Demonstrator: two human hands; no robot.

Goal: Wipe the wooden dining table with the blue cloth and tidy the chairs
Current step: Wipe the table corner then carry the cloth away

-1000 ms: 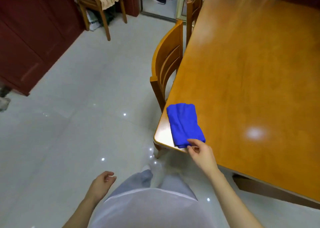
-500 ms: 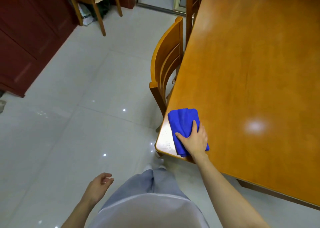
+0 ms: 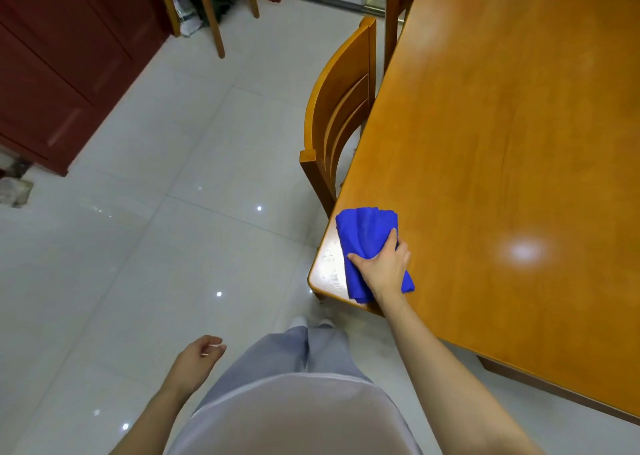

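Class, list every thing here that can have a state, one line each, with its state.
wooden dining table: glossy, lamp glare on its top.
blue cloth: folded, flat on the table's near left corner.
right hand: palm down, pressing the cloth.
left hand: hanging free, loosely curled, holding nothing.
near chair: upright, tucked against the table's left edge.
far chair: upright, apart from the table, by the red cabinet.

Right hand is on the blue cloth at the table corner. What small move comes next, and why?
Probably slide the blue cloth away along the left edge of the table: the right hand presses it flat at the near corner, with the rest of the top stretching ahead.
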